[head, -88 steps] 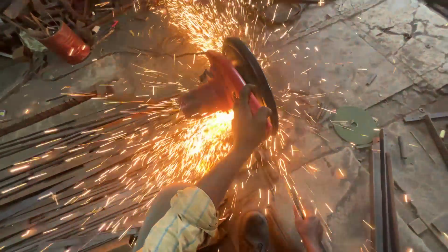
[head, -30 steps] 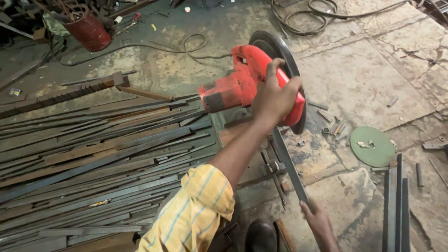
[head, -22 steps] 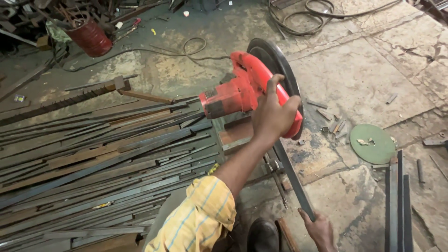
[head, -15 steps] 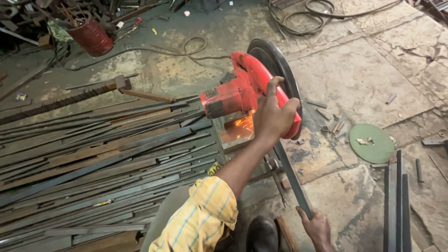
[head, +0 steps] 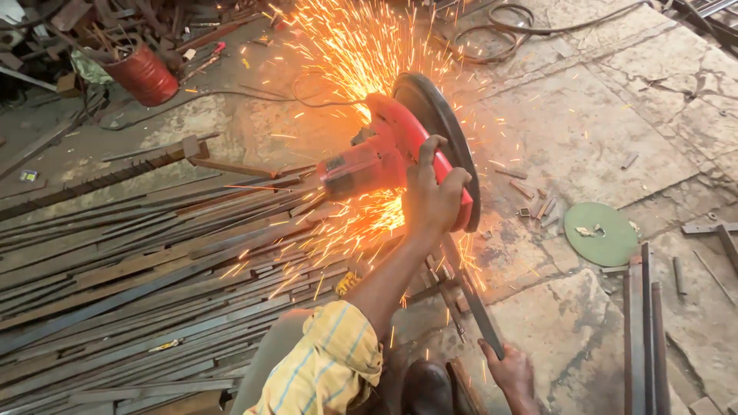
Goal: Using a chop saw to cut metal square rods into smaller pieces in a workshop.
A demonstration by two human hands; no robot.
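Note:
My left hand [head: 430,196] grips the handle of a red chop saw [head: 369,165] with a dark round blade guard [head: 432,107]. The saw is pressed down and throws a heavy fan of orange sparks up toward the back and down over the steel to the left. My arm in a yellow striped sleeve [head: 327,365] reaches up to it. A long flat metal bar [head: 473,303] runs from under the blade toward me. My right hand [head: 509,371] holds its near end at the bottom edge. The cut point is hidden behind the saw and the glare.
A big pile of long steel bars [head: 115,277] covers the floor at left. A red drum [head: 142,74] and scrap stand at the back left, cables [head: 492,23] at the back. A green disc [head: 601,234] and several bars [head: 646,330] lie on the right.
A second ago the saw was up with no sparks. It has come down onto the bar. A small glow half a second ago has grown into a wide spray.

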